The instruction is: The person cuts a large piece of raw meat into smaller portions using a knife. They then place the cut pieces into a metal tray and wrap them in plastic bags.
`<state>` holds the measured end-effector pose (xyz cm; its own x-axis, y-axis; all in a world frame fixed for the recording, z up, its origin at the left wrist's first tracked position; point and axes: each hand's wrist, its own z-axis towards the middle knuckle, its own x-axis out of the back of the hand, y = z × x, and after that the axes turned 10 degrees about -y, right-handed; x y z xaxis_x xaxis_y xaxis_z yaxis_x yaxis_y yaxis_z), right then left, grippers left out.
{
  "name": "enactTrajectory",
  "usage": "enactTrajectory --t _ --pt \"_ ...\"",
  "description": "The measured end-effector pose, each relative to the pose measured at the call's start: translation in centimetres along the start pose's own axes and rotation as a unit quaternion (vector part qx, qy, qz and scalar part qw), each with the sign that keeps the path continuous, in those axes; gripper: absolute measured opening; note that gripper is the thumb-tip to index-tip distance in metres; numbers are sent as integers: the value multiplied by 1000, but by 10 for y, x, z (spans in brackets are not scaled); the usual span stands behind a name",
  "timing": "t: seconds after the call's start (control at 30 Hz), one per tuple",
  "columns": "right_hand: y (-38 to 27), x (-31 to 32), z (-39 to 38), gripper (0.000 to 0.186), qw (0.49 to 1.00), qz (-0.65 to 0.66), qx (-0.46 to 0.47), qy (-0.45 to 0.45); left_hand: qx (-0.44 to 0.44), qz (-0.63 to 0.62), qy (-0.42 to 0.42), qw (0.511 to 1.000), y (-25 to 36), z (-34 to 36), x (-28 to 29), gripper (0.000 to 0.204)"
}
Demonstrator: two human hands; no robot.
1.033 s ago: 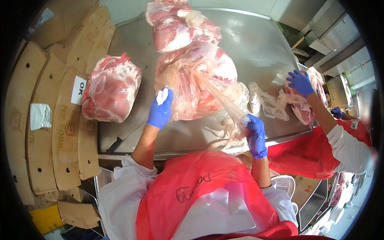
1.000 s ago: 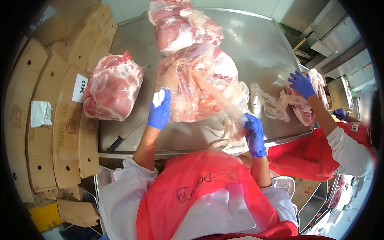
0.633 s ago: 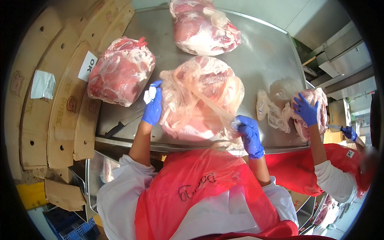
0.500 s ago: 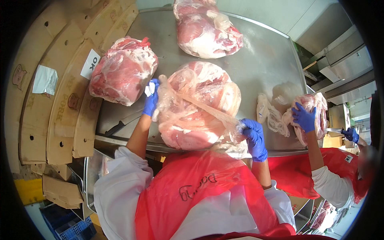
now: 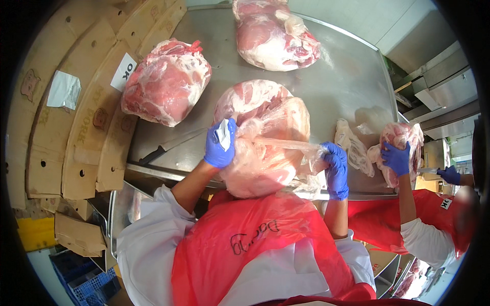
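A large piece of raw meat (image 5: pixel 245 176) sits in front of me at the table's near edge, partly covered by clear plastic film (image 5: pixel 286 144). My right hand (image 5: pixel 335 171), in a blue glove, is closed on the bunched right end of the film. A strip of film runs taut from there leftward across the meat. At the meat's left side my left hand (image 5: pixel 219 145), also blue-gloved, is closed on film, its fingertips partly hidden. A white scrap (image 5: pixel 223 134) shows on this left hand; whether it is held or stuck on I cannot make out.
More meat lies at the left (image 5: pixel 168 84) and far side (image 5: pixel 275 43) of the metal table (image 5: pixel 347 92). A knife (image 5: pixel 153 154) rests near its left front edge. Cardboard boxes (image 5: pixel 71 137) line the left. At right, a co-worker's gloved hand (image 5: pixel 397 158) touches meat beside crumpled plastic (image 5: pixel 352 148).
My left hand has moved right and slightly down, from beside the meat onto its left side, with the film. My right hand stays on the film's other end.
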<state>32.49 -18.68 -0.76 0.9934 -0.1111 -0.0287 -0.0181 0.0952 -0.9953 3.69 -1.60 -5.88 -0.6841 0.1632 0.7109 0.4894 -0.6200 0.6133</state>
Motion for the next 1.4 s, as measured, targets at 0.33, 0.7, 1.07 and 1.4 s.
enactTrajectory --t 0.33,0.7,1.07,1.4 --pt "-39 -39 27 60 916 -397 49 -37 -18 -87 50 995 57 8 4 43" --pt "-30 -66 33 107 916 -381 80 -100 106 -529 12 842 109 61 14 23" --pt "38 -79 53 34 939 -222 219 -146 -296 -225 -226 901 142 -4 20 36" --pt "28 -106 31 36 970 -195 122 -80 -205 46 -160 964 47 -5 30 51"
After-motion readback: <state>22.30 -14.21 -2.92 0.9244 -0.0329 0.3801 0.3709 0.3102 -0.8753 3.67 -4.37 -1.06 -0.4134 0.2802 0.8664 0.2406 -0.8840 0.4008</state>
